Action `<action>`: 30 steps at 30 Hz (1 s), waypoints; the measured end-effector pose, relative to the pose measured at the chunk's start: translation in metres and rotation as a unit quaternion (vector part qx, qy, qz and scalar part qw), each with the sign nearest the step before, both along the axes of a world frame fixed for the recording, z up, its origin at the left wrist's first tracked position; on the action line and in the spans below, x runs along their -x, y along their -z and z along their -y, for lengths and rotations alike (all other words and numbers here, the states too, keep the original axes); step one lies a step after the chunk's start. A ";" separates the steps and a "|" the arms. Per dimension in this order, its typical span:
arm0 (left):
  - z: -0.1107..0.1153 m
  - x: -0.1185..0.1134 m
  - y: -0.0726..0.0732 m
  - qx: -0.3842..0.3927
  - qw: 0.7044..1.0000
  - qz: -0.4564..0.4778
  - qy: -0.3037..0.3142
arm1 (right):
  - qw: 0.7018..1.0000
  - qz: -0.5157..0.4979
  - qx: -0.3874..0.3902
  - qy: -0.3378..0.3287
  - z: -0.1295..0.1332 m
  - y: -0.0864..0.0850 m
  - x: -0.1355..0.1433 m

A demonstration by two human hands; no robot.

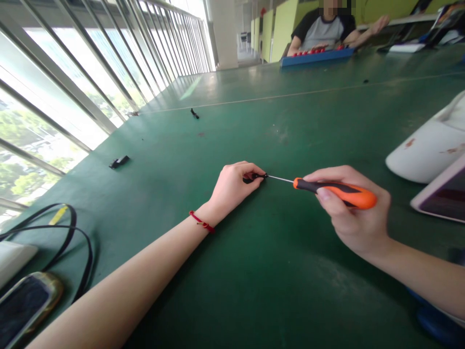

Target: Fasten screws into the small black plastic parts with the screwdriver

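My left hand (236,184) is closed in a pinch around a small black part (250,179), just above or on the green table (225,276). Fingers cover most of that part, so its exact kind does not show. In my right hand (359,213) is a screwdriver (358,196) with an orange and black handle, held nearly level. Its thin metal shaft points left, and the tip meets the end of the black part at my left fingertips. A red cord bracelet (202,222) circles my left wrist.
Small black pieces (119,162) lie to the left and farther back. A phone (25,305) and black cable (74,218) occupy the near left. White objects (428,145) stand at right. Across the table, a person (323,31) sits behind a blue tray (317,57). Railings (109,58) border the left.
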State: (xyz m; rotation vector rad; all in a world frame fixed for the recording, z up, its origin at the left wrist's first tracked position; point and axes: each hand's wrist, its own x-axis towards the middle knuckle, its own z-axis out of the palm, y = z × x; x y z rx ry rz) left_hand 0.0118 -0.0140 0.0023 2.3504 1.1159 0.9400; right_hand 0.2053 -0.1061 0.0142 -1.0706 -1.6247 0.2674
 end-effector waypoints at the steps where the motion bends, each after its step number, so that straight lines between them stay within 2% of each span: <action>1: 0.000 0.000 0.000 0.000 1.000 0.002 -0.002 | 1.000 -0.011 -0.002 -0.003 0.000 0.001 0.000; 4: 0.000 -0.001 0.000 -0.004 1.000 -0.001 -0.001 | 0.999 -0.047 0.015 -0.009 -0.001 0.001 0.000; 8: 0.001 -0.001 -0.002 -0.015 1.000 -0.012 0.002 | 0.998 -0.009 0.051 0.022 0.001 -0.002 0.002; 12: 0.001 -0.001 -0.002 -0.017 1.000 -0.016 0.004 | 0.999 -0.013 0.003 0.040 0.001 -0.003 0.003; 16: 0.001 -0.001 -0.002 -0.014 1.000 -0.013 0.004 | 0.997 -0.065 -0.032 -0.005 -0.002 0.000 0.002; 19: 0.001 -0.001 -0.001 -0.014 1.000 -0.010 0.004 | 1.000 -0.013 -0.016 0.005 -0.002 0.000 0.001; 22: 0.000 -0.001 0.000 -0.011 1.000 -0.007 0.004 | 0.998 0.025 -0.046 0.042 -0.002 0.000 0.001; 26: 0.000 -0.001 0.000 -0.008 1.000 -0.005 0.004 | 0.993 -0.053 -0.106 0.002 -0.007 0.002 0.000; 28: 0.000 -0.001 0.000 -0.009 1.000 -0.002 0.004 | 0.992 -0.075 -0.096 -0.022 -0.009 0.003 -0.001; 30: 0.000 -0.001 0.000 -0.009 1.000 0.000 0.005 | 0.997 -0.046 -0.059 -0.016 -0.007 0.003 -0.002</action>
